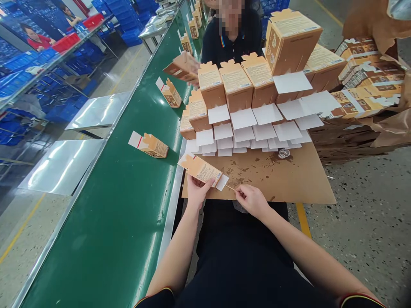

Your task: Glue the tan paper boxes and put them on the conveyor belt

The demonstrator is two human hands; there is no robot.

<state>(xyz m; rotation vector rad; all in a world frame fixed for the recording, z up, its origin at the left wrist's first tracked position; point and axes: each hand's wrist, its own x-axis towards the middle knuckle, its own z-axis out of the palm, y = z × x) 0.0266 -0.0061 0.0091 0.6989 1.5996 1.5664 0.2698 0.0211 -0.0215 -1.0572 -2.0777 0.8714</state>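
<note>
In my left hand (196, 192) is a printed tan carton (205, 170), tilted, with a white flap at each end. My right hand (252, 200) pinches a thin wooden stick (230, 187), shaped like a cotton swab. Its far tip is at or very near the carton's lower white flap (222, 182); I cannot tell whether they touch. Under both hands lies a brown cardboard sheet (298, 179) with dark wet-looking spots. A small clear round container (284, 153) sits on that sheet. Behind it, several cartons (237, 83) are stacked with white flaps facing me.
A green conveyor belt (105, 222) runs along my left, carrying open cartons (149, 144). Across from me sits a person (231, 38) whose hand holds a blurred carton (183, 66). Bundled flat cartons (366, 94) lie at the right. Blue crates (128, 21) stand far left.
</note>
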